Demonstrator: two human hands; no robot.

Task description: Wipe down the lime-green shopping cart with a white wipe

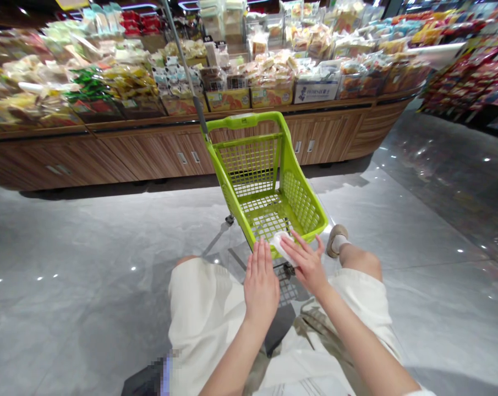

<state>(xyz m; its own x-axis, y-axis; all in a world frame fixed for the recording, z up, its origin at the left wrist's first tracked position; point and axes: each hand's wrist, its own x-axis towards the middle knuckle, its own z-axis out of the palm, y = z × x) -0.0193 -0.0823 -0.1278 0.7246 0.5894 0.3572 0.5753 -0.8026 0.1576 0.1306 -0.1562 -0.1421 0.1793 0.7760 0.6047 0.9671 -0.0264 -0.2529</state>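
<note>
A lime-green plastic shopping cart [302,159] with a latticed basket stands on the floor in front of my knees. My left hand [262,278] lies flat against the near rim, fingers straight and side by side, holding nothing that I can see. Over the same rim, to its right, my right hand [308,261] presses a crumpled white tissue [282,245] against the plastic; its fingers are partly spread. The palm side of both hands is hidden. Inside the basket I see only its grid floor.
A long wood-panelled display counter [149,157] with several boxes of packaged snacks runs behind the cart. From the cart's left handle corner a grey pole [182,55] rises. Glossy grey tiles [87,242] surround the cart. More packed shelves [471,82] stand at far right.
</note>
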